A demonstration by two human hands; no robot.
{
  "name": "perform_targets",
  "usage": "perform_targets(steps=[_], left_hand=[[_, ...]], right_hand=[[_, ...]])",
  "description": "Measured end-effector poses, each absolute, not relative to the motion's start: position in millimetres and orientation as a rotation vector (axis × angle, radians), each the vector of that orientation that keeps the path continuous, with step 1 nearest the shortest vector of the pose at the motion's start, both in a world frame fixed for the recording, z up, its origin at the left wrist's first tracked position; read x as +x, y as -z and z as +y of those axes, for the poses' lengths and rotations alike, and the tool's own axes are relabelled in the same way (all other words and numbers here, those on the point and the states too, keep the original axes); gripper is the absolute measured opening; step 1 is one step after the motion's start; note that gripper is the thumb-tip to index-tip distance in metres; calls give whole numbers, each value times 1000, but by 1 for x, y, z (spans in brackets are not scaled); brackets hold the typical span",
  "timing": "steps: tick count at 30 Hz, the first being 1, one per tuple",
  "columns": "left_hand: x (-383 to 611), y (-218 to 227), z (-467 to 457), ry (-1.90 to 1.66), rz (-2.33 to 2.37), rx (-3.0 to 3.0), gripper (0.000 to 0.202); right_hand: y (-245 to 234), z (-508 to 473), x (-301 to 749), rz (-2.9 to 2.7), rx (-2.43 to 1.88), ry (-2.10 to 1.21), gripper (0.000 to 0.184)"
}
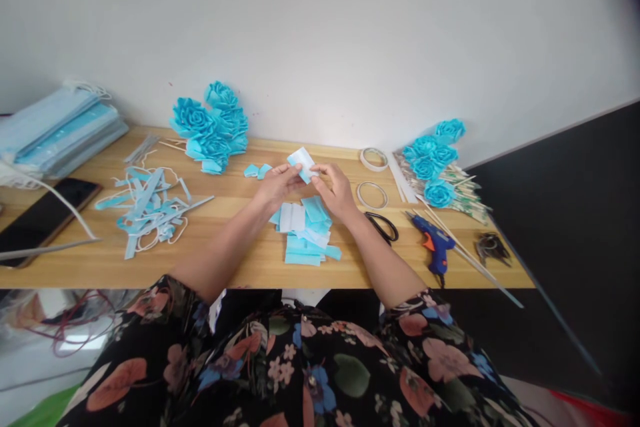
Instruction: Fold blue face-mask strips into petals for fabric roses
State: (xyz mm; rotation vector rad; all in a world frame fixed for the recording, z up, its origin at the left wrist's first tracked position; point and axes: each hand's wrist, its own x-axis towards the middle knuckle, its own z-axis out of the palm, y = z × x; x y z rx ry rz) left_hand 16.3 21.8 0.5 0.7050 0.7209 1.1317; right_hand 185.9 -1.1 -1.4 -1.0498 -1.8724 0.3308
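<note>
A small white and pale-blue piece of mask fabric is held up over the middle of the table. My left hand pinches its left side between thumb and fingers. On the right side, the thumb and fingertips of my right hand grip the same piece. Just below both hands lies a loose pile of cut blue and white fabric pieces. Two or three small blue cut petals rest on the wood beside my left hand.
Blue fabric roses stand back left, more roses back right. Left are stacked masks, a phone and tangled strips. Right are tape rolls, black-handled scissors, a blue glue gun and thin sticks.
</note>
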Motion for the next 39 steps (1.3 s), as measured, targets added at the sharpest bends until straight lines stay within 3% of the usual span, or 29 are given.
perform_targets(steps=[11, 17, 35, 39], left_hand=[[18, 0, 18, -1121, 816, 874, 36], [20, 4, 18, -1094, 792, 905, 34], [19, 4, 19, -1089, 775, 884, 27], [19, 5, 20, -1109, 806, 890, 25]], right_hand=[[2, 1, 180, -1726, -1126, -570, 17], [4, 2, 180, -1705, -1119, -531, 11], [9, 4, 180, -1618, -1142, -628, 15], [11, 7, 180, -1521, -1095, -809, 41]])
